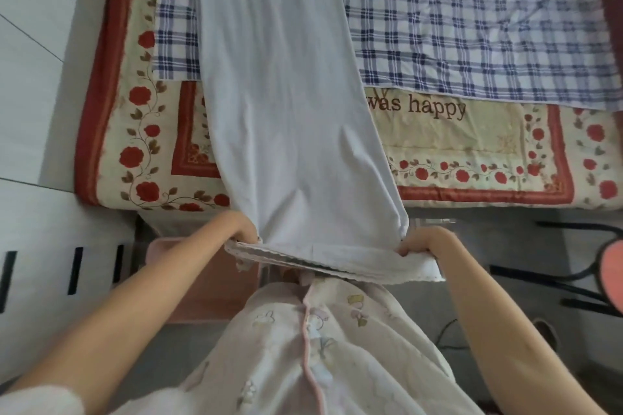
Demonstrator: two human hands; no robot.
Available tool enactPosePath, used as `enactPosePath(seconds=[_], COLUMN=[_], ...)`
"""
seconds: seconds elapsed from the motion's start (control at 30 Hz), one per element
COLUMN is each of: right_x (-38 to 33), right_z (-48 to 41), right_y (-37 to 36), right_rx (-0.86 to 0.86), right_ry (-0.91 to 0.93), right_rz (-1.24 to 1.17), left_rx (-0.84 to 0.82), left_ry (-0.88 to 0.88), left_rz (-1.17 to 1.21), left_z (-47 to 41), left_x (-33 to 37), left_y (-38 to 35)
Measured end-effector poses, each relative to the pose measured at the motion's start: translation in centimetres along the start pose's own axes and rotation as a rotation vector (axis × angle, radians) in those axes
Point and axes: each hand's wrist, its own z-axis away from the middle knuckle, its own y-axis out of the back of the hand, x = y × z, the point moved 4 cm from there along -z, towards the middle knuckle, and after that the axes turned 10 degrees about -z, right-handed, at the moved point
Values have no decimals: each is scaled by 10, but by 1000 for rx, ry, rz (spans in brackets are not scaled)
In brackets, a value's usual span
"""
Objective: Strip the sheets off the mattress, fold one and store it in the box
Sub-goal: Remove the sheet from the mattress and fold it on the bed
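1. White sheet (286, 111): folded into a long strip, with several layers showing at the near edge. It lies along the bed and runs off its near side to the hands. The far end is cut off by the top of the frame.
2. Left hand (241, 227): fingers curled round the strip's near left corner, fingertips hidden under the cloth.
3. Right hand (421, 242): clenched on the near right corner, holding the edge taut.
4. Plaid sheet (472, 27): blue and white, spread on the bed beneath the strip, rumpled at the right, top edge out of frame.
5. Quilt (455, 145): rose border, under both sheets. The words "was happy" are legible; the lettering before them is covered by the strip.
6. Box (209, 280): pink, on the floor by the bed, below the left forearm. It is mostly hidden by arm, strip and shirt, and its contents cannot be told.
7. Chair (573, 280): black frame, cut off at the right edge.
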Motion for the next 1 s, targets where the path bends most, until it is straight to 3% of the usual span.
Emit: enactPosePath(seconds=[0.07, 0.13, 0.17, 0.23, 0.3, 0.37, 0.4, 0.5, 0.57, 0.6, 0.7, 0.77, 1.0], right_x=[-1, -1, -7, -24, -93, -196, -246, -357, -382, -384, -360, -338, -299], right_z=[-7, -20, -29, -61, -67, -7, 57, 261, 402, 468, 605, 650, 666], right_y=[12, 15, 23, 39, 112, 228, 283, 463, 554, 581, 622, 622, 582], right_rx=[-28, -55, -101, -79, -111, -28, 62, 155, 101, 53, 82, 92, 92], right_ry=[-30, -54, -82, -20, 245, 555, 699, 1357, 1789, 1912, 2110, 2203, 2315], right_rz=[25, -74, -196, -708, -940, -1080, -1193, -1424, -1413, -1416, -1515, -1498, -1563], left_rx=[-45, -32, 0, 170, 372, 662, 858, 1438, 1620, 1725, 2085, 2231, 2416], left_ry=[-36, -11, 40, 177, 151, -86, -198, -592, -785, -851, -973, -973, -938], left_rz=[77, 411, 645, 1186, 1774, 2024, 2017, 1797, 1593, 1529, 1438, 1331, 1278], left_z=[-5, -14, -15, -3, 26, 98, 154, 377, 507, 557, 672, 708, 712], left_x=[2, -2, -12, -39, -82, -114, -128, -155, -162, -172, -194, -191, -177], left_y=[8, 10, 25, 64, 141, 234, 284, 400, 439, 449, 459, 454, 418])
